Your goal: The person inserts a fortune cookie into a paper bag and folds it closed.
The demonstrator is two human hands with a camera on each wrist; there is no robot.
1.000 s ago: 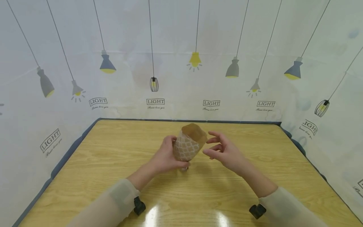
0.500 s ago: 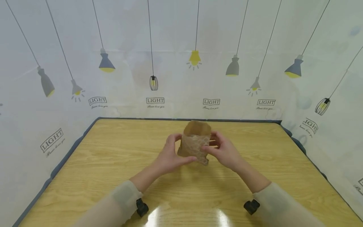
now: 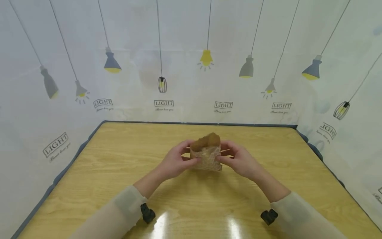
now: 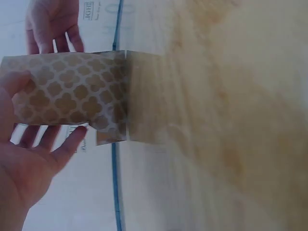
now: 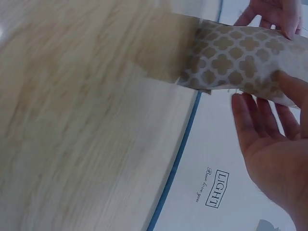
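A small brown paper bag [image 3: 206, 158] with a white lattice print stands upright in front of me, its mouth open at the top. The back wall rises above the front one, which looks creased. My left hand [image 3: 176, 160] holds the bag's left side, thumb on the front and fingers round the side and back. On the opposite side my right hand [image 3: 240, 161] grips it in the same way. Both wrist views show the bag [image 4: 72, 89] with its bottom edge at the tabletop, where its reflection begins. What is inside the bag cannot be seen.
The glossy wooden table [image 3: 119, 166] spreads out on all sides of the bag. A dark blue edge [image 3: 143, 122] runs along its back and sides. Behind it hangs a white cloth [image 3: 185, 59] printed with lamps and lettering. Each wrist carries a small black camera mount [image 3: 147, 213].
My right hand has come in from the right and taken hold of the bag. The bag has turned from a tilt to upright and been lowered slightly, still in my left hand.
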